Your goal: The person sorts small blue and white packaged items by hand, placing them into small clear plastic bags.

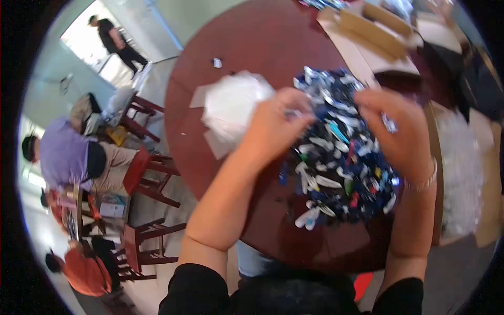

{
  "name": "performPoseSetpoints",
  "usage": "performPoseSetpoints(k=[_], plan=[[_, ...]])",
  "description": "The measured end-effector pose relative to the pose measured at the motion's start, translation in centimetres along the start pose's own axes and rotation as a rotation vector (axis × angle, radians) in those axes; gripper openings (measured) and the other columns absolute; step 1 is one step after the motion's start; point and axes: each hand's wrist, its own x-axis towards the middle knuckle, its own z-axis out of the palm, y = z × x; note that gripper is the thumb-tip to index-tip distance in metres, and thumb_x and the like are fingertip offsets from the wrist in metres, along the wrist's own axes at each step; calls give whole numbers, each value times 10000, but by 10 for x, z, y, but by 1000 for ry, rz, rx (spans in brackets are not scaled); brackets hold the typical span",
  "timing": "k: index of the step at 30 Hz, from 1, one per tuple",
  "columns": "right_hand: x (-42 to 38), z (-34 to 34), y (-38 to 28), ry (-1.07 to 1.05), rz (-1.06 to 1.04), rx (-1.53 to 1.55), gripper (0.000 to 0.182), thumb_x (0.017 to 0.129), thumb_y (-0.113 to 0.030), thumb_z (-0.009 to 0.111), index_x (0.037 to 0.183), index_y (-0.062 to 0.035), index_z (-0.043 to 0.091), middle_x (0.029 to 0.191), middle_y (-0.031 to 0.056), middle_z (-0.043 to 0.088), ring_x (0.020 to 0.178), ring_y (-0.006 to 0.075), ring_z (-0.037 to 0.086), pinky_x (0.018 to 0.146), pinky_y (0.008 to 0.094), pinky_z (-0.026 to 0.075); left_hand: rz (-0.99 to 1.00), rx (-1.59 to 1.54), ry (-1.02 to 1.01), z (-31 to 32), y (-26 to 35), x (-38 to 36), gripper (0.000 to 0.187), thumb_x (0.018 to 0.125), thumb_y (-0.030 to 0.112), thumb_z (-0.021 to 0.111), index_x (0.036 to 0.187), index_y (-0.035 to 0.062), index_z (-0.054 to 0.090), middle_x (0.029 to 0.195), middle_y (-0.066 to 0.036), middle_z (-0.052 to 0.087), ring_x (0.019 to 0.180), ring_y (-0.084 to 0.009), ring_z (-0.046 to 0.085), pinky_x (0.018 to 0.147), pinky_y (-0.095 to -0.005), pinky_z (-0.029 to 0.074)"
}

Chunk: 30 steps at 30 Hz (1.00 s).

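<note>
Over center frame, your left hand (273, 123) and right hand (401, 128) each pinch small pieces from the pile (341, 152). Blurry, grips loose-looking; bits could drop off the table (231, 42) edge.

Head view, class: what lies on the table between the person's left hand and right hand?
In the head view, the left hand and right hand have the heap of small blue, white and black pieces between them on the round table.

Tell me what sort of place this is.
Probably a small workshop or shared hand-sorting room. A round red-brown table bears a heap of small mixed pieces, with the left hand and right hand over it, cardboard boxes beyond, and other people seated at red wooden stools.
</note>
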Motion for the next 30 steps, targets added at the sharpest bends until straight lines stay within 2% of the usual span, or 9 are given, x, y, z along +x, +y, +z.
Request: performPoseSetpoints(k=[2, 4, 9, 14, 19, 20, 22, 26, 30], plan=[[-1, -10, 19, -19, 275, 79, 215, 885, -70, 625, 1075, 22, 671, 989, 144, 705, 898, 218, 678, 791, 305, 524, 45, 9, 102, -3, -3, 2, 244, 791, 66, 741, 1013, 27, 648, 930, -30, 673, 856, -104, 626, 753, -248, 506], [-11, -1, 59, -1, 395, 39, 254, 899, -111, 630, 1116, 19, 654, 1021, 147, 699, 912, 201, 671, 784, 306, 524, 58, -80, 147, -1, -10, 8, 241, 784, 67, 756, 994, 23, 645, 915, -32, 671, 857, -100, 632, 756, -249, 510], [-32, 22, 104, -142, 584, -189, 424, 947, -297, 569, 1238, 11, 567, 1145, 238, 637, 1085, 367, 602, 927, 387, 464, -3, -74, 133, -1, -11, 8, 259, 787, 55, 754, 1020, 19, 647, 939, -34, 671, 896, -105, 628, 784, -247, 501], [-46, 51, 125, -206, 527, -237, 453, 957, -351, 549, 1206, 27, 574, 1175, 246, 613, 1116, 361, 571, 960, 385, 436, -26, -207, 144, -6, -5, 8, 285, 791, 50, 752, 1051, 6, 641, 956, -47, 686, 896, -106, 628, 785, -245, 499], [-37, 50, 103, -94, 801, 17, 434, 938, -359, 594, 1188, -5, 578, 1135, 187, 631, 1046, 274, 592, 926, 349, 445, -25, -144, 90, 0, -12, 9, 293, 806, 73, 747, 1069, 4, 637, 934, -66, 701, 865, -112, 643, 775, -251, 511], [-39, 52, 109, -79, 862, 112, 414, 925, -346, 618, 1188, -29, 588, 1092, 126, 637, 995, 209, 579, 897, 319, 445, -38, -82, 84, -1, -10, 8, 300, 803, 79, 751, 1069, 2, 636, 942, -71, 700, 870, -109, 643, 784, -254, 515], [-35, 49, 104, -70, 932, 284, 376, 922, -320, 625, 1162, -31, 605, 1037, 78, 628, 953, 157, 560, 873, 290, 440, -42, -81, 90, -2, -8, 7, 303, 802, 81, 752, 1070, -2, 635, 947, -77, 699, 875, -114, 645, 790, -259, 518], [-35, 45, 105, -58, 896, 486, 243, 910, -236, 646, 1040, -31, 638, 919, 16, 616, 844, 98, 529, 760, 229, 432, -23, -105, 72, 2, -12, 7, 312, 803, 82, 752, 1073, -18, 632, 960, -92, 697, 893, -132, 655, 802, -271, 525], [-25, 37, 74, -94, 743, 270, 249, 903, -232, 652, 1002, -4, 638, 881, 43, 628, 775, 105, 549, 671, 258, 454, -20, -82, 68, 5, -11, 6, 313, 801, 76, 754, 1067, -33, 631, 967, -92, 696, 908, -132, 648, 799, -264, 521]])
